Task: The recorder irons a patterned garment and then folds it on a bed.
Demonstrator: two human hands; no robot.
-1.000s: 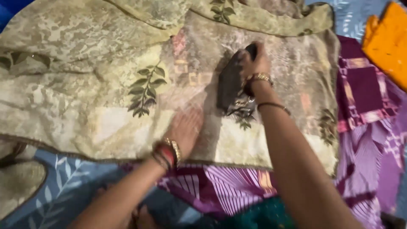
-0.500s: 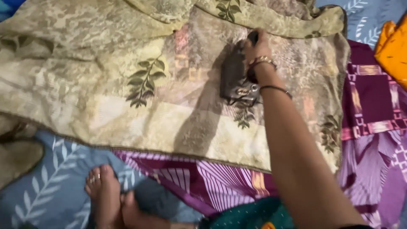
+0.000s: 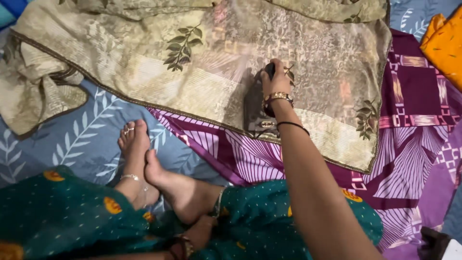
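My right hand (image 3: pixel 275 79) grips the handle of a dark flat iron (image 3: pixel 254 110). The iron rests on a beige leaf-print cloth (image 3: pixel 192 72), close to its near hemmed edge. That cloth is spread over a purple patterned cloth (image 3: pixel 414 144). My left hand (image 3: pixel 195 236), with bangles at the wrist, lies low by my ankle against my green dotted garment (image 3: pixel 57 207). Its fingers are mostly hidden. My bare feet (image 3: pixel 144 159) are crossed on the blue leaf-print sheet (image 3: pixel 72 139).
A bunched part of the beige cloth (image 3: pixel 38 96) lies at the left. An orange cloth (image 3: pixel 447 43) sits at the top right. A dark object (image 3: pixel 433 243) shows at the bottom right corner.
The iron has slid back toward me to the cloth's near edge. My left hand left the cloth and dropped to my ankle. The view tilted down, showing my feet and lap.
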